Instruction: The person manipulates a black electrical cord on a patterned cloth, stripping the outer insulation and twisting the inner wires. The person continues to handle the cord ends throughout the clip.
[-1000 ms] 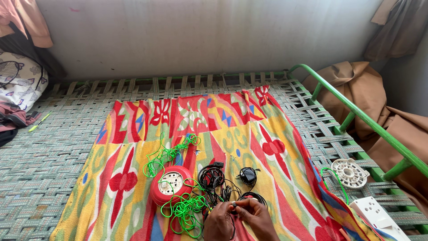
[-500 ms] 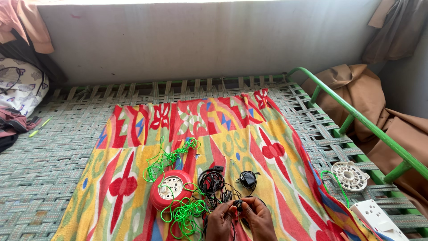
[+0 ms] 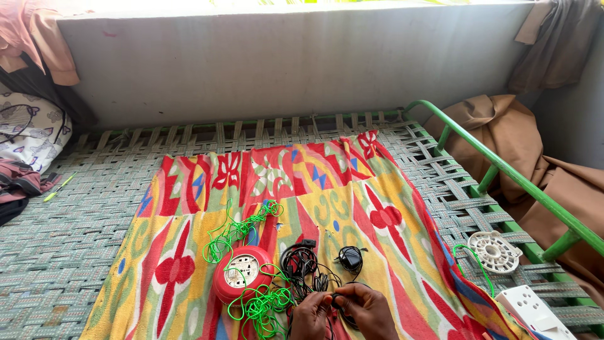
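Note:
My left hand (image 3: 312, 315) and my right hand (image 3: 368, 310) meet at the bottom edge of the head view, both pinching a small black part of the tangled black cable (image 3: 302, 267). A black plug adapter (image 3: 350, 257) lies just above my right hand. Left of my hands sits a round red cord reel (image 3: 242, 282) with a white socket face. Bright green cord (image 3: 242, 230) trails from it up the cloth and bunches beside my left hand. All of this lies on a colourful patterned cloth (image 3: 352, 189).
The cloth covers a woven strap cot (image 3: 69, 245) with a green metal rail (image 3: 503, 173). A white round reel plate (image 3: 495, 251) and a white socket box (image 3: 535, 310) lie at the right. Brown fabric hangs beyond the rail, patterned bedding at far left, a grey wall behind.
The view has dipped slightly, so my hands sit lower in the frame. They stay together on the black cable; the reel and cords have not moved.

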